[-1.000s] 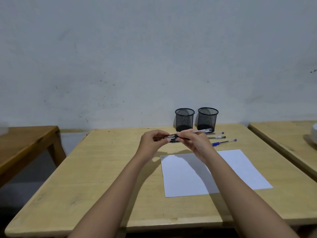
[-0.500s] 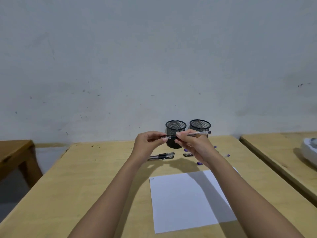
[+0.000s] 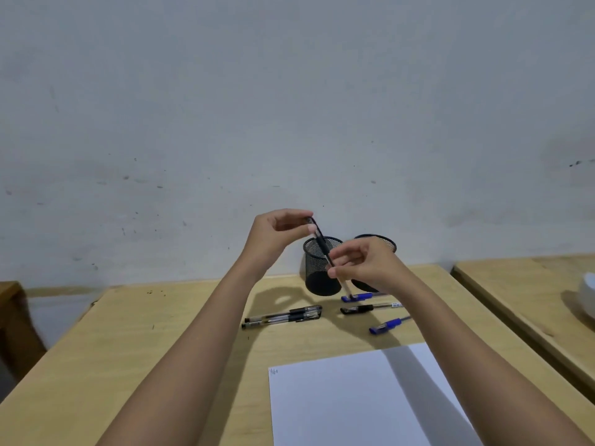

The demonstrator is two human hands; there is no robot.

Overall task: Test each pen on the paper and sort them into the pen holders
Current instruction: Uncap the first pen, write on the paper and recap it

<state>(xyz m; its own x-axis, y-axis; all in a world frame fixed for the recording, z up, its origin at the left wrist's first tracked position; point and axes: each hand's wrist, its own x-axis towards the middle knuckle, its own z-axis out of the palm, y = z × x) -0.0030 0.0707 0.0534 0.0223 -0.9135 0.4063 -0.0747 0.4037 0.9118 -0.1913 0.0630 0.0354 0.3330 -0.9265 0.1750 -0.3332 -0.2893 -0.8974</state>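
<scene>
Both hands are raised mid-frame over the table point(image 3: 161, 333). Left hand point(image 3: 277, 235) has thumb and fingertips pinched on the upper black end of the held pen point(image 3: 321, 244). Right hand point(image 3: 365, 262) has its fingers curled, pinching the lower clear barrel. The pen is tilted, top end up-left, lower end down-right, in front of the left mesh holder point(image 3: 318, 278). The right mesh holder point(image 3: 389, 244) is just beside it, partly hidden behind the right hand. Two black pens point(image 3: 283, 317) lie together at centre, below the left hand. Right of them lie a blue-capped pen point(image 3: 357, 297), a black pen point(image 3: 370, 308) and a blue pen point(image 3: 389, 325). The white paper point(image 3: 338, 407) is lower right of centre, with a tiny scribble in its upper left corner; arm shadow falls across it
</scene>
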